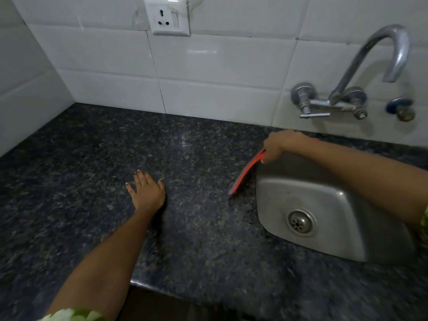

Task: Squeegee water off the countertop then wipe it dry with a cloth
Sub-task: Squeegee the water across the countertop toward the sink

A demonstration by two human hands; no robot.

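Observation:
The dark speckled granite countertop [92,163] fills most of the view. My right hand [279,144] is shut on a red squeegee [245,173], whose blade runs along the counter just left of the steel sink [324,205]. My left hand [147,192] lies flat on the counter's middle, fingers spread, holding nothing. No cloth is in view.
A chrome wall tap [375,63] arches over the sink at the upper right, with a small blue valve [399,108] beside it. White tiled walls [208,66] close the back and left. A wall socket [168,16] sits high up. The counter's front edge [162,289] runs near my left forearm.

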